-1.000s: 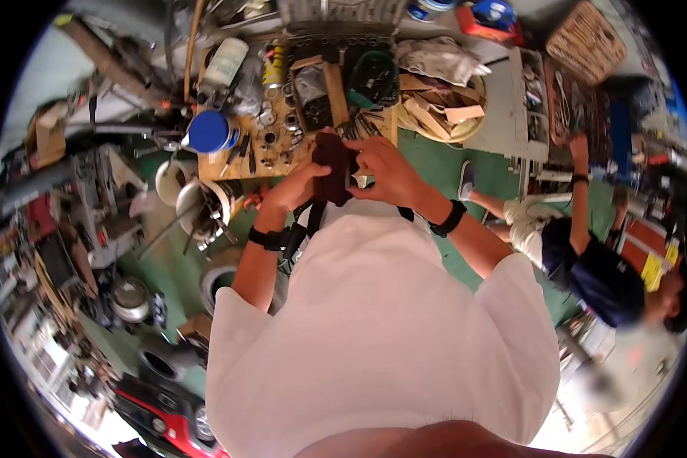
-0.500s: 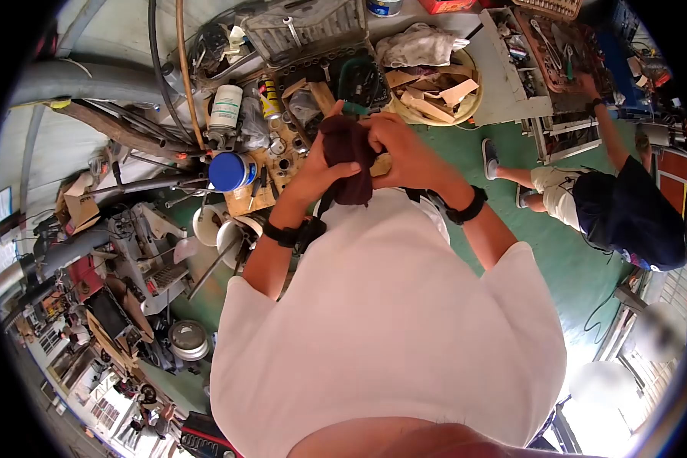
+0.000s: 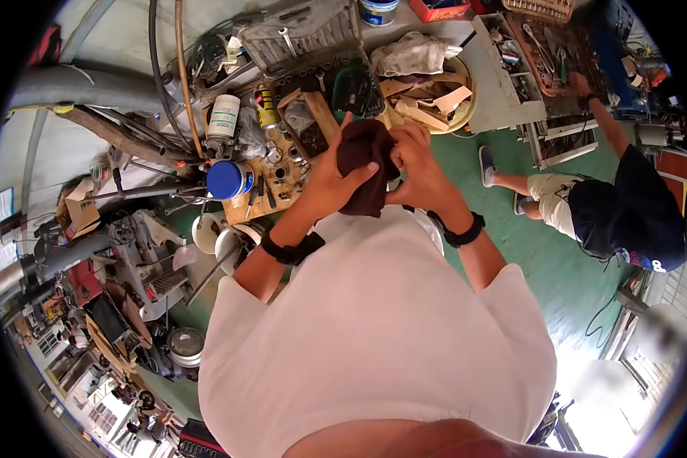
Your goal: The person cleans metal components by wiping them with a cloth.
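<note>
Wooden benchtop (image 3: 239,209) — blue-lidded tub (image 3: 230,180), yellow can (image 3: 266,108), small metal parts (image 3: 274,155)

Both bare forearms (image 3: 259,270) angle inward; the bare left hand (image 3: 334,181) grips (thumb (image 3: 361,176) stretched across), the bare right hand (image 3: 422,169) curls its fingers (image 3: 410,140) nearby.

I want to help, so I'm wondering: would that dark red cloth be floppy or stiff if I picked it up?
The dark red cloth would probably be floppy, because it bunches and creases where the left hand grips it. It's likely light too, since it looks like fabric, though anything inside is hidden.
</note>
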Available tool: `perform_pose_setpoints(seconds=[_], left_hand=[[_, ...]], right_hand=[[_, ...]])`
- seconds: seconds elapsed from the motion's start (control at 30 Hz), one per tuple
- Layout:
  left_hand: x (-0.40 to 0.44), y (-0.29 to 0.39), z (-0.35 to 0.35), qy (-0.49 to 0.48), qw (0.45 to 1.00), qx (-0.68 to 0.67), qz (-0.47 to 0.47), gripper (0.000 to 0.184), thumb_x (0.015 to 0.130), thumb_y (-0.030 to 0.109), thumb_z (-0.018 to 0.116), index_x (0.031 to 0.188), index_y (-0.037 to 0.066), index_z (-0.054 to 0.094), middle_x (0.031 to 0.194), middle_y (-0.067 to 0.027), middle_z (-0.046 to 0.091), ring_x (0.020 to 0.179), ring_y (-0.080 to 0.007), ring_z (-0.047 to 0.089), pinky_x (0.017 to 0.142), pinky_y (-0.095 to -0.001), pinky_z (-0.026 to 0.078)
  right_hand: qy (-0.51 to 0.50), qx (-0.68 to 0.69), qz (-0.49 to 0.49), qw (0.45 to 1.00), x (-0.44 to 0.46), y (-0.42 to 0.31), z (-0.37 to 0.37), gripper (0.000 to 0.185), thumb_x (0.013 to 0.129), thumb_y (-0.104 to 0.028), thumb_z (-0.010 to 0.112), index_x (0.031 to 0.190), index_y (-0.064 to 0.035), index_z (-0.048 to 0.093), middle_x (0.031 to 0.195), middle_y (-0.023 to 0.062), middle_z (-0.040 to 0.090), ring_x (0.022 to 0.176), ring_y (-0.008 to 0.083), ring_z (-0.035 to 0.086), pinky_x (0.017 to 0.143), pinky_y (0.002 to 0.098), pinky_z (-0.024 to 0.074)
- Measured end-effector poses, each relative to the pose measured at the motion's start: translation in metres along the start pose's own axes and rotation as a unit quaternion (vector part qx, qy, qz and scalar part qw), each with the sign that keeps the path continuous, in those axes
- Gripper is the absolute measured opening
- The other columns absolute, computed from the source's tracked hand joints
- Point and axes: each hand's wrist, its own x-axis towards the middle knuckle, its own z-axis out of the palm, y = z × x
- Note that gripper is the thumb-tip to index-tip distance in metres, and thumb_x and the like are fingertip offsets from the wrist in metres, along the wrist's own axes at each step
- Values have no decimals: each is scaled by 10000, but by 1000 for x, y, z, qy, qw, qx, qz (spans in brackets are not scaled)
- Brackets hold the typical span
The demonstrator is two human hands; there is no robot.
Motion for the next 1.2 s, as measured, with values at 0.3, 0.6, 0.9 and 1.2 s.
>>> perform_pose_setpoints(seconds=[0.3, 0.6, 0.9, 1.2], left_hand=[[4, 21, -31, 201, 951, -235, -21, 505, 965, 232, 590, 1394, 52, 393, 1312, -76, 550, 1206, -225, 538, 1022, -384, 443], [8, 34, 6, -9, 942, -334, -17, 682, 961, 580, 443, 1467, 136, 331, 1417, -90, 455, 1335, -226, 420, 1075, -418, 391], [10, 4, 4, 68, 899, -425, -84, 489, 930, 324, 629, 1345, 104, 494, 1286, -103, 549, 1139, -235, 573, 940, -401, 498], [12, 36, -3, -58, 946, -296, -115, 487, 862, 186, 696, 1282, 1, 534, 1122, -70, 627, 1011, -153, 614, 857, -300, 526]], right_hand=[[79, -30, -8, 996, -2, -15, -23, 646, 528, -159, 892, 852, -116, 335, 1249, 86, 617, 1116, 314, 457, 979, 440, 362], [97, -50, -20, 994, 13, -30, -14, 617, 518, -117, 878, 846, -109, 356, 1239, 111, 626, 1098, 293, 504, 961, 416, 398], [107, -59, -54, 991, 17, -34, -14, 596, 537, -108, 874, 849, -117, 367, 1236, 104, 629, 1074, 290, 541, 931, 406, 405], [66, -68, -96, 991, 21, -29, -23, 589, 537, -135, 878, 841, -126, 374, 1270, 55, 629, 1104, 306, 521, 966, 437, 366]])
